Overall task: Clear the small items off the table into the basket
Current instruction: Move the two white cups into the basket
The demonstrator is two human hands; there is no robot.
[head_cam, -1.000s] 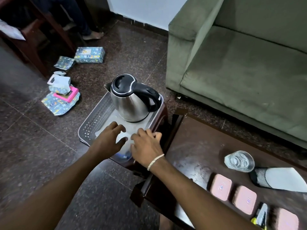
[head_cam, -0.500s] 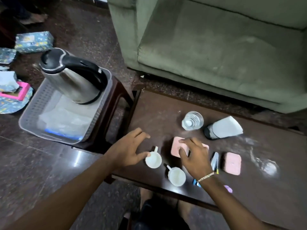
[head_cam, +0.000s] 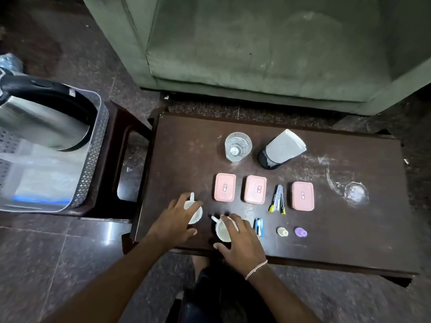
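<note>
Near the tabletop's (head_cam: pixel 186 141) front-left corner, a small white cup is covered by each loosely curled hand, left (head_cam: pixel 177 220) and right (head_cam: pixel 242 243), neither visibly gripped, so one could be tipped

You've only got one view: a wide head cam looking steeply down from close above the table (head_cam: pixel 349 229), sofa (head_cam: pixel 256 43) ahead, basket (head_cam: pixel 93 159) at left.
</note>
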